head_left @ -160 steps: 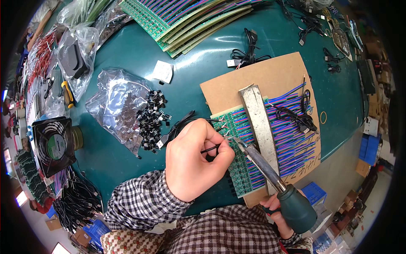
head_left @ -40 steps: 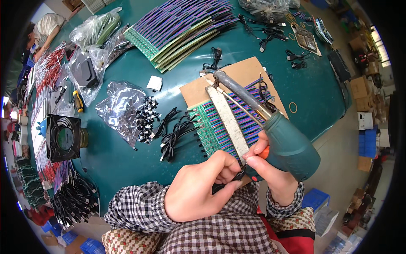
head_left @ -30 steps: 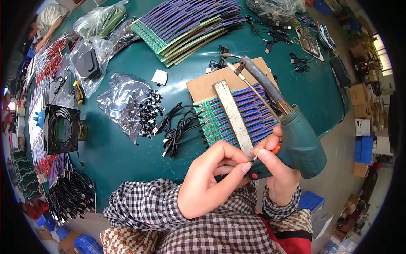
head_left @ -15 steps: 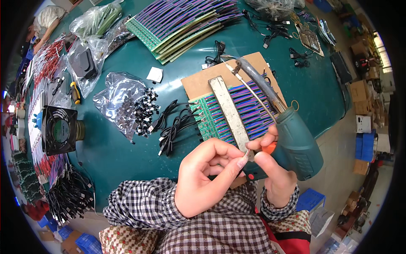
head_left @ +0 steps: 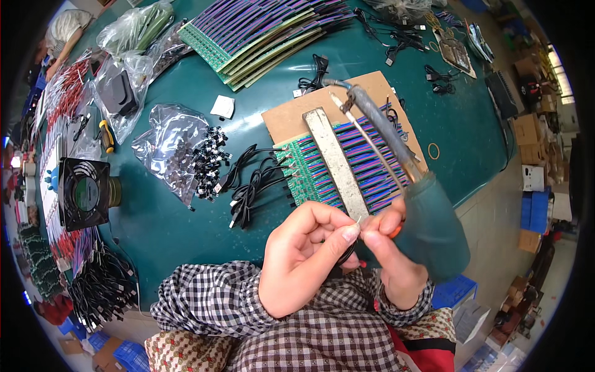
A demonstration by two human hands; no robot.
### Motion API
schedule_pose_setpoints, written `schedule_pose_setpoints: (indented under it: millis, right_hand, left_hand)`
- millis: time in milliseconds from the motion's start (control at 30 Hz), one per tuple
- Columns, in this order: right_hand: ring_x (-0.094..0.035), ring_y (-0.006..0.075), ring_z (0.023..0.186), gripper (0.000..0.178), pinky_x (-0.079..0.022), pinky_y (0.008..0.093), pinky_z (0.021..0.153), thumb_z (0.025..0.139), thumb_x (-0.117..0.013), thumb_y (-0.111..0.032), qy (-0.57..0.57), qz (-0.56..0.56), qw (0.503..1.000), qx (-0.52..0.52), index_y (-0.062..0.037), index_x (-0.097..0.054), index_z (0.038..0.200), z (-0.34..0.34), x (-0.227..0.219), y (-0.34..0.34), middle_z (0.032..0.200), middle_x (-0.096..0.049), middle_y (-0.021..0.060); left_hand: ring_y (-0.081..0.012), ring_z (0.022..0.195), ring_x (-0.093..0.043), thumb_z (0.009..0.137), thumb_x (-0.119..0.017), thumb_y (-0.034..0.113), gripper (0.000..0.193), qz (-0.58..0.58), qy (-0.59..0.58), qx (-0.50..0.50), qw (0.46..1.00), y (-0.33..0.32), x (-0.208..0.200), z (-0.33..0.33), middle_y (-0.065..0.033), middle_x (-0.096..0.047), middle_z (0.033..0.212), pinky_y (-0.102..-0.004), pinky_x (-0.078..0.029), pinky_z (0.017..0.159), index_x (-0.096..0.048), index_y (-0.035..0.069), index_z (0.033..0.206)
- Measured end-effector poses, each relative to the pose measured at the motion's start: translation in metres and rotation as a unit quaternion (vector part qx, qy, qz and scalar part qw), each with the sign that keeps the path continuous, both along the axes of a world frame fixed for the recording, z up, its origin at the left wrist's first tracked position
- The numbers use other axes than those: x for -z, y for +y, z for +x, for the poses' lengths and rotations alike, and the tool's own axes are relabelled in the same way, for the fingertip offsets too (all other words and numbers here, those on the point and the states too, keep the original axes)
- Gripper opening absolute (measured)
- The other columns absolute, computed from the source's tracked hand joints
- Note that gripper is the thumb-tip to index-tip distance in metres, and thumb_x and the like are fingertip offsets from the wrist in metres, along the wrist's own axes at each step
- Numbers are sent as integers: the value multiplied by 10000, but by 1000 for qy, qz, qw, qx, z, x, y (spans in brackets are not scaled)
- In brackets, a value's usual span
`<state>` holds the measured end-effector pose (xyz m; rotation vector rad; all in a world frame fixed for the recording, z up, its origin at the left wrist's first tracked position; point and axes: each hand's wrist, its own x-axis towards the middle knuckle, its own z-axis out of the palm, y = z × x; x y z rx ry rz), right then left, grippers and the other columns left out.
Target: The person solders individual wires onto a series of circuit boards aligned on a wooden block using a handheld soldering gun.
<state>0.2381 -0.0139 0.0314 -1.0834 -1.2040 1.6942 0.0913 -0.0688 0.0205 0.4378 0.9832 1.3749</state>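
Cable, black [head_left: 348,253], one: held in front of the body, its bent length partly hidden under the left hand [head_left: 304,260]. Its pale stripped end [head_left: 359,219] is pinched between left thumb and forefinger and pointed up and away from the body; the right hand [head_left: 395,257] is set close on the other side, its thumb and fingertips drawn together at the same spot. Whether the end is touched by them cannot be told.

Soldering gun, green [head_left: 437,229], one: gripped in the right hand, its orange trigger partly covered by the fingers. The shaft is slanted forward and leftward over the work, so that the hot end is carried well apart from the cable end.

Circuit board, green [head_left: 302,168], one: placed ahead of the hands and a little leftward, its long edge run away from the body. The left hand is the nearer to its green strip. Coloured wires [head_left: 375,149] are spread rightward from it.

Metal bar [head_left: 336,161], one: laid lengthwise across the wires.

Cardboard [head_left: 282,118], one sheet: laid underneath.

Black leads [head_left: 249,195], bundled: lying left of the board, joined to its edge.
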Motion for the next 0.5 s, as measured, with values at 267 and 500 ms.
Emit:
schedule_pose_setpoints:
  millis: [267, 500]
  right_hand:
    - [-623, 209, 1019, 455, -511, 358, 927, 821, -628, 103, 3, 80, 996, -32, 9, -457, 1232, 15, 4, 15, 1053, -549, 74]
    - [-641, 189, 995, 475, -542, 322, 868, 856, -632, 133, 41, 79, 992, -93, 22, -437, 1275, 17, 7, 14, 999, -567, 44]
  left_hand:
    - [-50, 683, -576, 977, -618, 105, 142, -21, 24, 102, 994, 4, -1, -11, -28, -618, 861, -195, -484, 564, -582, -6, 1056]
    - [-32, 652, -555, 976, -625, 110, 138, -21, -18, 135, 990, 5, 2, -10, -4, -611, 823, -180, -433, 534, -588, -1, 1049]
